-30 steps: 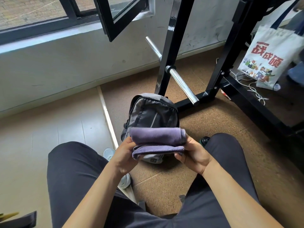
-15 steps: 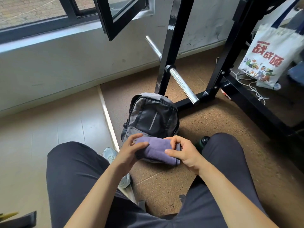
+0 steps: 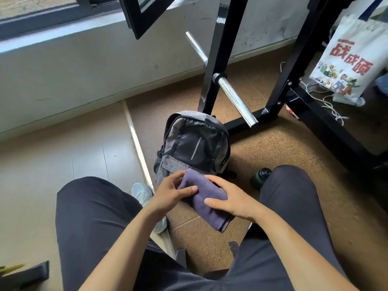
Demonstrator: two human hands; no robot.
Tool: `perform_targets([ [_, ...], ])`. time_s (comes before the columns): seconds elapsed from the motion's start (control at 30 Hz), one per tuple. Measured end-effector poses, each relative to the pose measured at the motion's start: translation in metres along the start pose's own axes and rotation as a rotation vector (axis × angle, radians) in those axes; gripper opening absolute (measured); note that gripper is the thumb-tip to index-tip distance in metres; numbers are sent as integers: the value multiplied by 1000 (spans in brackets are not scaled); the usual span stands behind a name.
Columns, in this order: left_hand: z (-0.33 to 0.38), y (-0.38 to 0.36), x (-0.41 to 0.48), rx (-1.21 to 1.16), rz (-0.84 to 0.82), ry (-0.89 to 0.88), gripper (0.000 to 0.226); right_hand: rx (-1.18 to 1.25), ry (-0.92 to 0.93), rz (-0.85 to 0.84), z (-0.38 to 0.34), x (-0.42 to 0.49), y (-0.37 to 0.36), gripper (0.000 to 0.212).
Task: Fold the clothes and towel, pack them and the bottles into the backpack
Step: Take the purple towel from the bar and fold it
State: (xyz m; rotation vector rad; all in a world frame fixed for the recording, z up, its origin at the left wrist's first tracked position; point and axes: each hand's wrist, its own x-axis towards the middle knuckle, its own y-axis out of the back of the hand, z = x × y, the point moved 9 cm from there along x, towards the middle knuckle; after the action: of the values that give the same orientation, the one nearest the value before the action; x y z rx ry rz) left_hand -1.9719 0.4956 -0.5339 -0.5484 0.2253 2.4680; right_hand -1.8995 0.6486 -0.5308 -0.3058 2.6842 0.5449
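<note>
A folded purple towel [image 3: 206,203] is held low between the person's knees, above the cork floor [image 3: 273,148], its long side running from 11 o'clock to 5 o'clock. The left hand [image 3: 170,192] has its grip closed on the towel's 10 o'clock end, thumb lying flat across the top and the fingers curled over the far edge. The right hand [image 3: 231,198] grips the towel from its 3 o'clock side, fingers bent over the upper edge and the thumb pressed on the cloth's face; the towel's 5 o'clock corner hangs free below it. At 12 o'clock from the towel, the grey and black backpack [image 3: 195,143] stands upright on the floor, and the towel's far end overlaps its lower front in this view; whether they touch cannot be told. A dark green bottle [image 3: 259,177] sits on the floor at 2 o'clock from the towel, just beside the right knee. A pale shoe [image 3: 144,192] shows at 9 o'clock from the left hand. Behind the backpack rises a black rack [image 3: 218,49] with a chrome peg [image 3: 235,97], and a printed tote bag [image 3: 346,66] hangs at the picture's 2 o'clock.
</note>
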Motion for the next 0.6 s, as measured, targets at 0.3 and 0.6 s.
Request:
perform_targets([
  [0.3,7,-11,17,-27,-81,21,25,137,54,-164,-18,1,-6,89],
  [0.6,38,-14,116,332,-18,-21,71,178,-20,157,18,23,36,79],
])
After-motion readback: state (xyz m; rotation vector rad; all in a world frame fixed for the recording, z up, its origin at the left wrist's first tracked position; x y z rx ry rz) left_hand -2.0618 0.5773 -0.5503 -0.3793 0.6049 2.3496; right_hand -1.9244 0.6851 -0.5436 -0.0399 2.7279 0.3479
